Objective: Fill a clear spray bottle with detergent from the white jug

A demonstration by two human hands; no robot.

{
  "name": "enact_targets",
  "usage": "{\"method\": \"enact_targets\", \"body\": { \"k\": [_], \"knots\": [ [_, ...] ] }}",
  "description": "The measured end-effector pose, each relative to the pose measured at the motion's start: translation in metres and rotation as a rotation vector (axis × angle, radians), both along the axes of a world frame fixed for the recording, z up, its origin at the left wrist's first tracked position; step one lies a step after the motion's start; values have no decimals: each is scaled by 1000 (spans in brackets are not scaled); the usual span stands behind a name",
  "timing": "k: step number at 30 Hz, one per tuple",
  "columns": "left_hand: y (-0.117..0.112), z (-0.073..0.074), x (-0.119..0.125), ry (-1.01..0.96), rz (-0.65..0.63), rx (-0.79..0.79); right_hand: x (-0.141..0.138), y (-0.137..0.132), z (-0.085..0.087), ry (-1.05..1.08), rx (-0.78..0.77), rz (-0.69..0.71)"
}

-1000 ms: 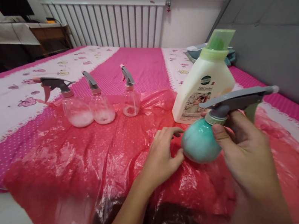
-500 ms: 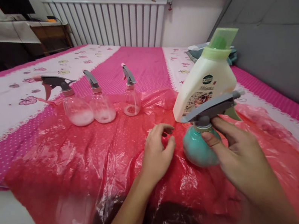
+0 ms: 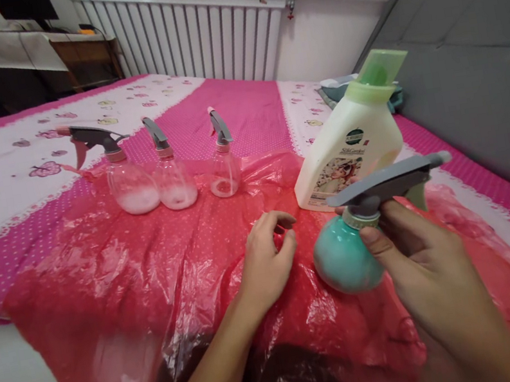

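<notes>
My right hand [image 3: 418,261] grips the neck of a teal round spray bottle [image 3: 344,254] with a grey trigger head [image 3: 386,185], holding it tilted just above the red plastic sheet [image 3: 105,288]. My left hand [image 3: 267,261] rests on the sheet just left of the bottle, fingers loosely curled, holding nothing, not touching the bottle. A white detergent bottle [image 3: 349,142] with a green flip cap stands right behind the spray bottle.
Three clear spray bottles [image 3: 131,182] [image 3: 175,178] [image 3: 225,170] with grey triggers stand in a row at the sheet's far edge. The sheet lies on a pink bedspread [image 3: 246,108]. A grey headboard [image 3: 473,63] rises at right; a radiator [image 3: 190,39] lines the far wall.
My left hand let go of the teal bottle's side and drew back to the left. My right hand dipped the bottle toward the sheet, then raised it slightly again.
</notes>
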State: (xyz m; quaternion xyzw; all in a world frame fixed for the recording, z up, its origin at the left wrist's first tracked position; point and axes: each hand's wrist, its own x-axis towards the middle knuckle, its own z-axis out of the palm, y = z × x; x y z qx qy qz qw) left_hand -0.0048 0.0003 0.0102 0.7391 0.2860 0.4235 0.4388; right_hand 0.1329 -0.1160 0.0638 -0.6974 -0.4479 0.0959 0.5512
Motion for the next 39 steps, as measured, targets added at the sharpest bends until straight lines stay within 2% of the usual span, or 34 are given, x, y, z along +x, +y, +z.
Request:
{"method": "enact_targets", "body": {
  "k": [3,8,12,16,19,21,25,29,32,34,36,39],
  "knots": [
    [1,0,1,-10,0,-3,-7,4,3,98,109,0],
    [1,-1,1,-13,-6,-7,-17,15,9,442,362,-160],
    [0,0,1,-1,-2,-9,-15,17,8,578,417,-206],
    [0,0,1,1,-1,-15,-11,14,4,449,365,-194],
    [-1,0,1,-1,-1,-9,-10,10,4,268,270,-73],
    [-1,0,1,0,3,-9,-11,9,5,277,263,-30],
    [0,0,1,4,1,-20,-15,11,8,326,339,-161],
    [0,0,0,-4,4,-18,-16,15,7,219,309,-157],
    [0,1,1,-12,0,-14,-16,17,6,298,411,-205],
    [0,1,1,-13,-2,-14,-17,18,6,272,443,-254],
    [-1,1,1,-13,-2,-13,-18,20,6,240,418,-242],
    [-1,0,0,-17,6,-14,-19,22,6,303,407,-194]
  ]
}}
